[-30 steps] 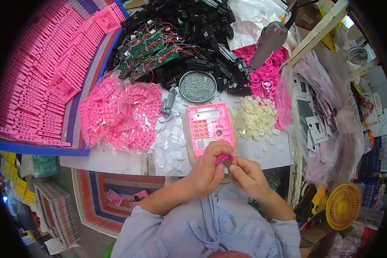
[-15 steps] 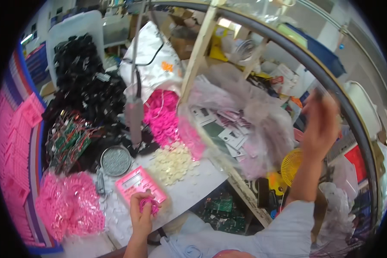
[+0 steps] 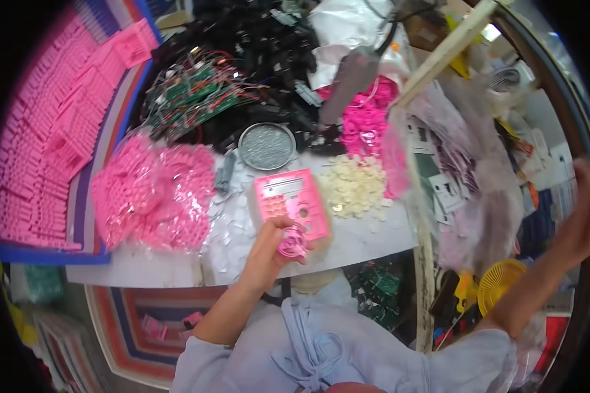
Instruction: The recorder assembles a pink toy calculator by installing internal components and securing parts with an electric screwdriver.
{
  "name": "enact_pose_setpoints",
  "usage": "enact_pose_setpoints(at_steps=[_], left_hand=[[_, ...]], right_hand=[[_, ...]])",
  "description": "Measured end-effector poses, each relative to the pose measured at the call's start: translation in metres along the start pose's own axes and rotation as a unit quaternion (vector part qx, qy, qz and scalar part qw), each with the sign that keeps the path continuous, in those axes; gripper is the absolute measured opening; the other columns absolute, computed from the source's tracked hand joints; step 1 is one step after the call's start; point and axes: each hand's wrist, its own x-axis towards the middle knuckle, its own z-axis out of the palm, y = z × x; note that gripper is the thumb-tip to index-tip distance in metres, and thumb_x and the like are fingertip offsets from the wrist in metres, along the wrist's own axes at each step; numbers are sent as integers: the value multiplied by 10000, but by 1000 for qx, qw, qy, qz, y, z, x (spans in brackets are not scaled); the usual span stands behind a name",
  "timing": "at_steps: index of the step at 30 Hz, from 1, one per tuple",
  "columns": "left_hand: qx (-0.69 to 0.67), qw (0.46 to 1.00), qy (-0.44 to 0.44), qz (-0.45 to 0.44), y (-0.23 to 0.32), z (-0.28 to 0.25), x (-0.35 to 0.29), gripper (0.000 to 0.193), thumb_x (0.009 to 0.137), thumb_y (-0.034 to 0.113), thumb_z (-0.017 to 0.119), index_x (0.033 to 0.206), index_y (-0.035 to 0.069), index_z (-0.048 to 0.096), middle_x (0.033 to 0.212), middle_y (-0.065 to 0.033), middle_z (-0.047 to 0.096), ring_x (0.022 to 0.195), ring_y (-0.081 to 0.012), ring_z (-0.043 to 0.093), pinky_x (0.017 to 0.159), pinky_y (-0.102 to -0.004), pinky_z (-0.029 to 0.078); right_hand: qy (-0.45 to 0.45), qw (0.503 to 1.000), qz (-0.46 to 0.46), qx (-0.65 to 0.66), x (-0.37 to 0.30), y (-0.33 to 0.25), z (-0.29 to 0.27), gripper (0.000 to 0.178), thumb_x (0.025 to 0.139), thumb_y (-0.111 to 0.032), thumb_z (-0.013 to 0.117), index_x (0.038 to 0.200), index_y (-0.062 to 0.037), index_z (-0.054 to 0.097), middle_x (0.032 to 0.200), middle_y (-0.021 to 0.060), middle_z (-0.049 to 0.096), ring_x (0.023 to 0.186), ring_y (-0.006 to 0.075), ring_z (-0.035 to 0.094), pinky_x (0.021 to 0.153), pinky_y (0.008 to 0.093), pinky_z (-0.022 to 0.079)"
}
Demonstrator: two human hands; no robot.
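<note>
My left hand (image 3: 263, 254) is closed on a small pink looped piece (image 3: 293, 242), held at the lower edge of a pink calculator-like casing (image 3: 314, 223). The casing lies face up on the white worktop, with a window strip at its top and small keys and round holes below. Its near edge is partly hidden by the hand. My right arm stretches far to the right, beyond the wooden post. My right hand (image 3: 578, 206) is blurred at the picture's dark rim, near stacked goods, and its fingers cannot be made out.
Cream pieces (image 3: 354, 187), bright pink loops (image 3: 368, 124) and a round tin of small metal parts (image 3: 267, 147) surround the casing. Bagged pink parts (image 3: 154, 190) and wired green boards (image 3: 196, 92) lie left. A wooden post (image 3: 425, 288) and yellow basket (image 3: 498, 283) stand right.
The view has swung, so the bench sits further right and higher in the picture. My right hand has reached outward to the right rim. The left hand still holds the pink looped piece by the casing.
</note>
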Motion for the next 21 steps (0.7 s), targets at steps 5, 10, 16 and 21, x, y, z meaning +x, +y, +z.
enact_pose_setpoints(at_steps=[5, 10, 16, 21], left_hand=[[62, 996, -29, -65, -15, -9, -9, 724, 984, 600, 444, 1461, 96, 240, 1354, -156, 494, 1010, -290, 664, 664, -331, 566], [146, 988, -39, -20, -14, 2, -5, 812, 1004, 625, 351, 1547, 79, 90, 1464, -147, 344, 1015, -237, 644, 700, -286, 536], [222, 975, -11, 32, -27, 3, 15, 763, 982, 489, 522, 1516, 53, 195, 1424, -152, 393, 983, -222, 634, 726, -306, 532], [585, 778, 203, 106, 22, -14, 51, 540, 820, 205, 735, 1275, -8, 536, 1177, -164, 578, 962, -288, 612, 832, -384, 503]], right_hand=[[-220, 947, -79, 221, -28, -30, 260, 309, 815, -85, 759, 1112, -35, 689, 898, 96, 683, 714, 139, 647, 639, 282, 513], [-307, 871, -4, 384, -49, -17, 325, 238, 830, -70, 734, 1059, -14, 698, 834, 76, 653, 721, 166, 643, 602, 275, 498], [-242, 886, -5, 395, -50, -10, 327, 219, 822, -35, 709, 1040, -8, 700, 831, 78, 659, 685, 156, 648, 610, 280, 518], [-112, 948, 17, 296, -44, 18, 331, 209, 802, 8, 712, 1010, -5, 696, 807, 84, 659, 671, 157, 647, 616, 272, 523]])
